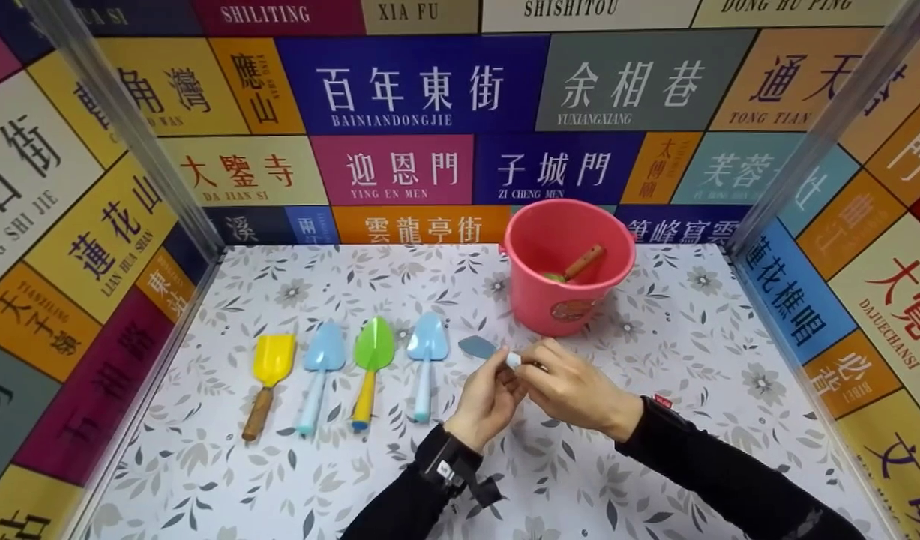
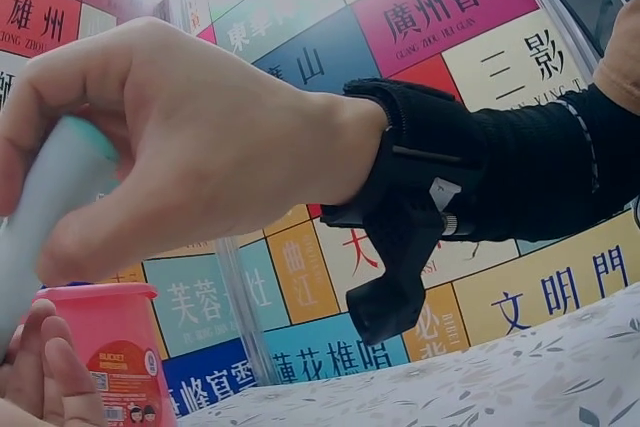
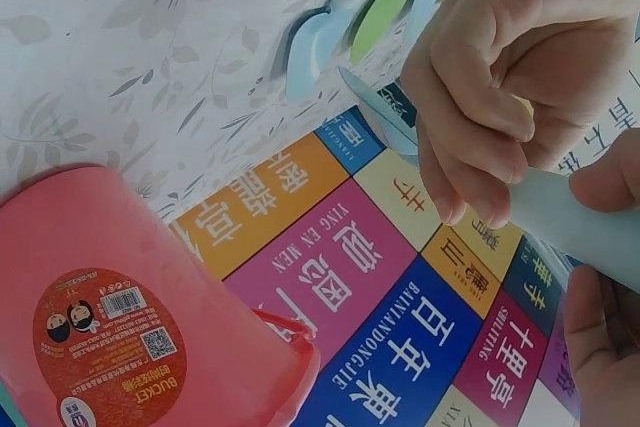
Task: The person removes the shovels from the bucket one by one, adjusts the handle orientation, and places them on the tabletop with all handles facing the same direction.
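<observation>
A small light-blue trowel [image 1: 477,347] is held up by both hands in front of the bucket, its blade pointing left in the head view. My right hand [image 1: 576,386] grips the pale handle [image 2: 50,197] near its end, thumb and fingers around it in the left wrist view. Curled fingers of my left hand [image 1: 486,397] hold the same trowel nearer the blade, as the right wrist view shows. Left of the hands lie a light-blue trowel [image 1: 427,337], a green trowel with a yellow handle [image 1: 374,349], another light-blue trowel [image 1: 325,349] and a yellow shovel with a brown handle [image 1: 273,360].
A pink bucket [image 1: 534,300] stands at the back right, with a brown-handled tool [image 1: 584,261] inside. The table [image 1: 677,315] has a leaf-patterned cover. Sign-printed panels [image 1: 415,82] enclose the back and both sides, with clear corner posts [image 1: 812,127].
</observation>
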Action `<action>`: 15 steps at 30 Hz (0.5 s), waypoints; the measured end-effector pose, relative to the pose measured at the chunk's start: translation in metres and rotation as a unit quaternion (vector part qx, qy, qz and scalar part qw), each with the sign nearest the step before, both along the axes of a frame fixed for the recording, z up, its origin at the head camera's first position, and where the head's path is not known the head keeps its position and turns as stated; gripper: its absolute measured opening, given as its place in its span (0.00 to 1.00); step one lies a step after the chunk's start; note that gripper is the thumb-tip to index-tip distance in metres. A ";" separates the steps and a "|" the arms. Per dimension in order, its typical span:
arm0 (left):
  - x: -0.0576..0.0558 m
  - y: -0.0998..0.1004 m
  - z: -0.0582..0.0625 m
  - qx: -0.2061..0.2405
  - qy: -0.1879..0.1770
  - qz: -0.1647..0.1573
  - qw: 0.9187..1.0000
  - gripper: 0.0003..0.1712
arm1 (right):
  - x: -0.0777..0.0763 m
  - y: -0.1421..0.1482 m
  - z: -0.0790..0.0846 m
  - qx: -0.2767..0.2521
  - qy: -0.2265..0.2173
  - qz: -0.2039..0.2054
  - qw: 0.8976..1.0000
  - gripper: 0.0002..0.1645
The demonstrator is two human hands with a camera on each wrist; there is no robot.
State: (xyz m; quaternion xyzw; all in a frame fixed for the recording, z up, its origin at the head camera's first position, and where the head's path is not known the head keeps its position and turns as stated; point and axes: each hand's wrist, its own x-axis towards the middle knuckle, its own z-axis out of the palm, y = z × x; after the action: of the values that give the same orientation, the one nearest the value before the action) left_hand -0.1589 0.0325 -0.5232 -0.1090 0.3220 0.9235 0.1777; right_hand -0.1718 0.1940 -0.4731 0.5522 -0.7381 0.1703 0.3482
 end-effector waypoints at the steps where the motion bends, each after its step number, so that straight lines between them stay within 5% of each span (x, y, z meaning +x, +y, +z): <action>1: 0.000 -0.001 0.000 0.000 0.003 0.002 1.000 0.24 | 0.000 0.000 0.000 0.000 -0.001 0.000 1.000 0.16; 7: -0.003 -0.005 0.002 -0.017 0.031 0.013 0.999 0.21 | 0.002 0.001 0.000 0.001 -0.018 -0.002 1.000 0.19; 15: -0.006 -0.013 0.004 -0.121 0.085 0.048 0.988 0.15 | 0.007 0.009 -0.003 -0.025 -0.144 -0.022 0.989 0.27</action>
State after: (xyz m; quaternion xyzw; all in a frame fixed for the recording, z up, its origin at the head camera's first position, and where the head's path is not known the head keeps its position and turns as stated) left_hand -0.1651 0.0197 -0.5188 -0.0665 0.4395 0.8912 0.0911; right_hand -0.1647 0.2028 -0.4762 0.4967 -0.7879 0.2595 0.2554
